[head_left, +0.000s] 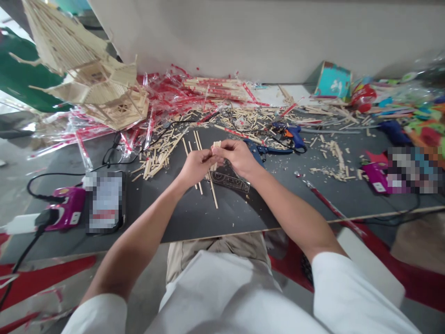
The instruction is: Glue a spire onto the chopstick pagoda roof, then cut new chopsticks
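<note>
Close together over the middle of the dark table, my left hand (197, 166) and my right hand (238, 157) are both closed on a small bundle of short wooden sticks (217, 144). The fingertips of both hands meet around it, and part of the bundle is hidden by them. Several long wooden sticks (213, 194) lie on the table beneath and beside my left hand. Under my right wrist rests a clear ruler-like plastic piece (231, 181) with markings. A dark blue cutter-like tool (259, 150) lies just beyond my right hand.
A pagoda-like stick model (100, 88) stands back left near red-striped plastic wrappers (163, 93). Loose cut sticks (158, 155) and a blue glue gun (295, 135) lie beyond my hands. A phone (106, 202) and purple power strip (67, 208) are left; a cable (69, 174) loops there.
</note>
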`<state>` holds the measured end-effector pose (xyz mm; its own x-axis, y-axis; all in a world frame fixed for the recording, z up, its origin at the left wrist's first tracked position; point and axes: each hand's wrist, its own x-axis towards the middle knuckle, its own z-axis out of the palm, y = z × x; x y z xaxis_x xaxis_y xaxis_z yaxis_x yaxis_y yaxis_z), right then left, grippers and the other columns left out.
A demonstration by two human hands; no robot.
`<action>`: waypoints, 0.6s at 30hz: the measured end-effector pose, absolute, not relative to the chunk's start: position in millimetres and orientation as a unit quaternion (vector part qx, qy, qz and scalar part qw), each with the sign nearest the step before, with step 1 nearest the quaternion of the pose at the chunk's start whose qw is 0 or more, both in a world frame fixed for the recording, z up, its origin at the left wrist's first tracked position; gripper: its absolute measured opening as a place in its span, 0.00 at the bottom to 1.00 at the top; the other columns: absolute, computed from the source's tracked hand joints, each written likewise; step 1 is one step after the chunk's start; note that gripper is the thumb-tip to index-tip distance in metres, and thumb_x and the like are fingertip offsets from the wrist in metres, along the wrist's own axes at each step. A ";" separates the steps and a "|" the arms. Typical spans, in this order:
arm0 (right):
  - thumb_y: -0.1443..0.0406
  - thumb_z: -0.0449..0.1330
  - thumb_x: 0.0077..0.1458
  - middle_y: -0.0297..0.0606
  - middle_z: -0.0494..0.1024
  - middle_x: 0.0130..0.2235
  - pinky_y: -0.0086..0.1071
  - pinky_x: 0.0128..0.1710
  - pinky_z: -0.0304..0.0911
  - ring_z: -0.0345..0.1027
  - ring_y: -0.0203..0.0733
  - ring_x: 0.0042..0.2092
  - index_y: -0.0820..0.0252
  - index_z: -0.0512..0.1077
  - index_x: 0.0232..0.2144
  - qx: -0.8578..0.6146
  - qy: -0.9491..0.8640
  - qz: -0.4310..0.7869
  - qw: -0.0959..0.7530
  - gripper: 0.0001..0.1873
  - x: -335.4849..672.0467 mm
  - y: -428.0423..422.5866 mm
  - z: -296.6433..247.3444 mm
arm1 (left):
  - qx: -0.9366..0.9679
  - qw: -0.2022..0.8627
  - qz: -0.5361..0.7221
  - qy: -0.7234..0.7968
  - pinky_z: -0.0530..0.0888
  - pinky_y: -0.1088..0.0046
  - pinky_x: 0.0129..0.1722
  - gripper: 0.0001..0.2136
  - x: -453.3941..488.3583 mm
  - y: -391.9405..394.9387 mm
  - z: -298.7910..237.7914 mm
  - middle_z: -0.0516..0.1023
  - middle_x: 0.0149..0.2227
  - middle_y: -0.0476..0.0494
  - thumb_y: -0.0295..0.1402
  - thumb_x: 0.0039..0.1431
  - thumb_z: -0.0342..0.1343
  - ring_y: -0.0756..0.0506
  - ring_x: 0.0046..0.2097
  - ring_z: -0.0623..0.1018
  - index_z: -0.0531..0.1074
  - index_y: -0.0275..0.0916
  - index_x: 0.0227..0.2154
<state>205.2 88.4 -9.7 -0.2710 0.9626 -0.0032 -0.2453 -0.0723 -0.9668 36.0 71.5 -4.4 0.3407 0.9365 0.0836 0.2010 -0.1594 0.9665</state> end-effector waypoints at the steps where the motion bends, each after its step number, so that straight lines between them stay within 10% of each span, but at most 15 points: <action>1: 0.52 0.78 0.43 0.29 0.72 0.24 0.32 0.24 0.63 0.62 0.33 0.24 0.58 0.76 0.25 -0.361 -0.478 0.646 0.473 0.20 206.2 87.6 -9.5 | 0.642 0.503 0.385 0.431 0.78 0.68 0.42 0.13 38.0 70.5 -5.0 0.83 0.32 0.43 0.41 0.63 0.63 0.45 0.34 0.82 0.79 0.34 0.32; 12: 0.45 0.72 0.48 0.33 0.76 0.27 0.32 0.31 0.66 0.66 0.35 0.29 0.58 0.77 0.28 -0.403 -0.574 0.606 0.375 0.23 220.4 88.4 7.9 | 0.513 0.657 0.356 0.423 0.84 0.61 0.44 0.15 37.0 66.7 -2.7 0.85 0.33 0.39 0.40 0.57 0.71 0.43 0.34 0.86 0.80 0.31 0.37; 18: 0.46 0.66 0.56 0.51 0.78 0.54 0.50 0.57 0.68 0.73 0.57 0.54 0.60 0.77 0.56 -0.568 -0.763 0.242 0.192 0.32 290.6 85.7 35.0 | 0.477 0.675 0.348 0.443 0.84 0.68 0.38 0.08 31.8 67.8 -0.5 0.85 0.34 0.36 0.32 0.62 0.67 0.44 0.34 0.86 0.80 0.30 0.35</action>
<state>290.6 85.7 35.0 -0.2817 0.9593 0.0176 0.7737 0.2379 -0.5871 31.8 67.8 -0.5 0.3655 0.8923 -0.2649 -0.0481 0.3023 0.9520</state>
